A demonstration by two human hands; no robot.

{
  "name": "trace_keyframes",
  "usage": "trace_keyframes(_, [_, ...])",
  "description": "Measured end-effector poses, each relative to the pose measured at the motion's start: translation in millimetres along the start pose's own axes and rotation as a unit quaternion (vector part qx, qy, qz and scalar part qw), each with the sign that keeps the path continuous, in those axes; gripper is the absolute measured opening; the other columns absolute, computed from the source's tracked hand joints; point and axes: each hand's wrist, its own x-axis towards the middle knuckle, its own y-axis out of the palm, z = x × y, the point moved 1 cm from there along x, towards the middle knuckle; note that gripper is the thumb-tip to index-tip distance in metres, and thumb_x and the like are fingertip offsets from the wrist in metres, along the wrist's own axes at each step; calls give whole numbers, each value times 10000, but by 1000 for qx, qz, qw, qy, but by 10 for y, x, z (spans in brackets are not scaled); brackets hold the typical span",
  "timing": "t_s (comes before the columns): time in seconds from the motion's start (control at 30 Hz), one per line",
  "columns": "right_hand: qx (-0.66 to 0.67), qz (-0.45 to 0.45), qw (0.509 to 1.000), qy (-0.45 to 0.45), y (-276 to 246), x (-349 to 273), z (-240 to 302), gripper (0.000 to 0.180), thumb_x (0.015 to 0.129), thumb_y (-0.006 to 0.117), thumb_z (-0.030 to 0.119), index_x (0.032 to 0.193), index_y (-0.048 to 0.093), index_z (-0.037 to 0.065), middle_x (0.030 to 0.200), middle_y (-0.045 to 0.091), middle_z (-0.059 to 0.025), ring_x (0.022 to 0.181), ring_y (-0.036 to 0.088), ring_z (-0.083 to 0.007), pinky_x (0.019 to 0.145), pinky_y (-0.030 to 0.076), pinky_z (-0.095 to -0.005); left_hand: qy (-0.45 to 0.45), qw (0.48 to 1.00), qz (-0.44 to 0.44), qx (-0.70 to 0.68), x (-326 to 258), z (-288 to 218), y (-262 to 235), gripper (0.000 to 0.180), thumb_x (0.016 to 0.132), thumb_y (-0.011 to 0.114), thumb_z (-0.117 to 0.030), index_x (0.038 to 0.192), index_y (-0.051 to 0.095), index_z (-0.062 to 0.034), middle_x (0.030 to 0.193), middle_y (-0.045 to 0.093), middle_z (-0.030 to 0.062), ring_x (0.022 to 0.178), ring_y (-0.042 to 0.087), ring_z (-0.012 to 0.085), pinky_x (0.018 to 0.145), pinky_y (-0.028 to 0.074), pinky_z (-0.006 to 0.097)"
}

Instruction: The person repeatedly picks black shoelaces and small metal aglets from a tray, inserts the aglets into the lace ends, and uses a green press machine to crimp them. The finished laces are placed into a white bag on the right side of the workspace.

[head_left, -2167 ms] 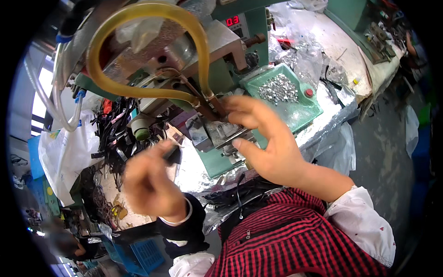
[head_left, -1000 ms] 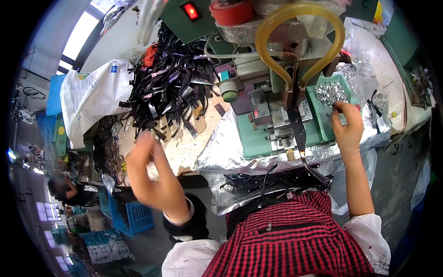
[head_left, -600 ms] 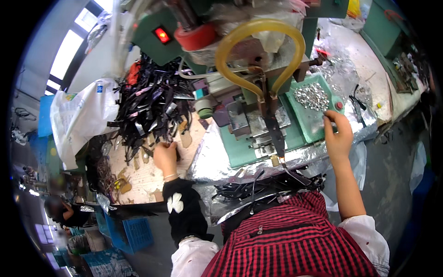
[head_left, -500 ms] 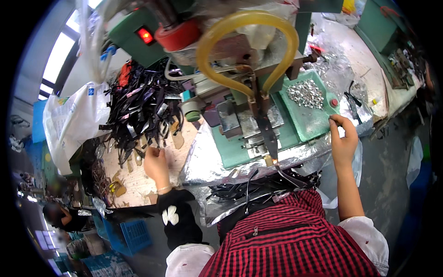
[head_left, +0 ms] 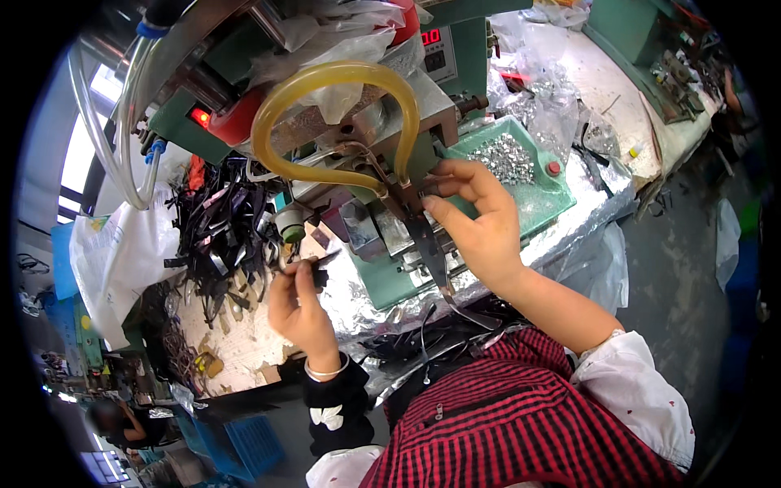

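Strap pile (head_left: 213,232) left of machine (head_left: 382,154) (tray (head_left: 521,175) right)

One yellow hose loop (head_left: 335,122); one green tray (head_left: 521,175) of silver pieces; two hands; one white sack (head_left: 114,260).

A green shallow tray (head_left: 547,193) of small silvery metal pieces (head_left: 504,156) lies right of centre on the foil-covered counter (head_left: 358,302). A heap of black straps (head_left: 218,236) sits to the left, a white plastic bag (head_left: 114,260) beyond it, and a blue plastic crate (head_left: 244,443) on the near-left floor
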Motion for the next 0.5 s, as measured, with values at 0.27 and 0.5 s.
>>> trace_keyframes(0.27, [69,44,995,55,114,-114,438,516,868,652,-13,1357,487,-33,1220,646,-136,1135,632,-184,1007,464,-318,448,867,195,94,-48,-1020,58,316,770,803,-2,1053,663,15,1072,719,202,719,671,216,578,513,301])
trace_keyframes(0.5, [-50,108,992,39,-392,226,208,568,857,659,7,1406,515,22,1338,603,-111,1237,584,-212,1068,443,-344,512,823,219,114,-194,-718,588,326,725,858,-49,1011,701,-38,1042,738,153,577,620,167,485,443,267])
